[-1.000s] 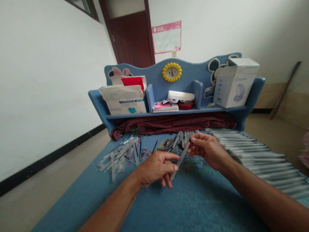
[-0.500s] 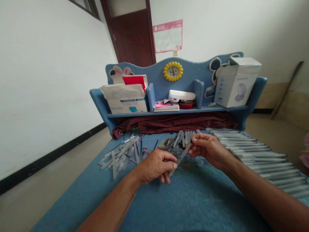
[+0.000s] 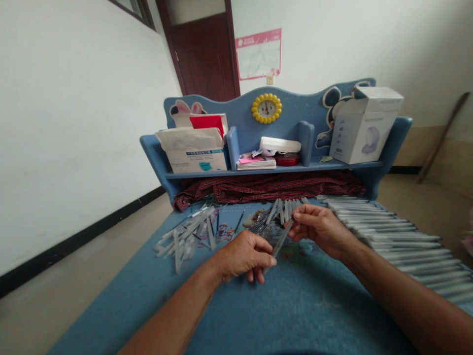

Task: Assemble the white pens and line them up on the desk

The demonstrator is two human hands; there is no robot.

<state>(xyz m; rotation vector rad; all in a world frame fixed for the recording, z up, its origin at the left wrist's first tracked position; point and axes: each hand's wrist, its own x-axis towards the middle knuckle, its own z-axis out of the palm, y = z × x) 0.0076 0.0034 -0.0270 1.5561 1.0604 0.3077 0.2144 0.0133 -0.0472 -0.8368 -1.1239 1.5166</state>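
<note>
Between my two hands is a slim pen (image 3: pixel 282 241) with a frosted, see-through barrel and a dark upper end. It slants up to the right above the table. My left hand (image 3: pixel 244 256) pinches its lower part between thumb and fingers. At its dark end, the thumb and fingertips of my right hand (image 3: pixel 315 228) are closed round it. Loose frosted pen barrels (image 3: pixel 188 234) lie criss-crossed to the left of my hands. Behind my hands are dark thin sticks (image 3: pixel 261 220), too small to make out, and more frosted barrels (image 3: pixel 284 209).
Many pens (image 3: pixel 402 241) lie side by side along the right of the blue table (image 3: pixel 295 305). A blue shelf (image 3: pixel 273 172) stands at the back, holding a mask box (image 3: pixel 199 158), a white carton (image 3: pixel 364 130) and papers (image 3: pixel 254 163). A checked cloth (image 3: pixel 273 189) is bunched beneath it.
My left hand has shifted slightly right along with the pen's lower end. My right hand has stayed nearly still at the dark end. The view has moved a little.
</note>
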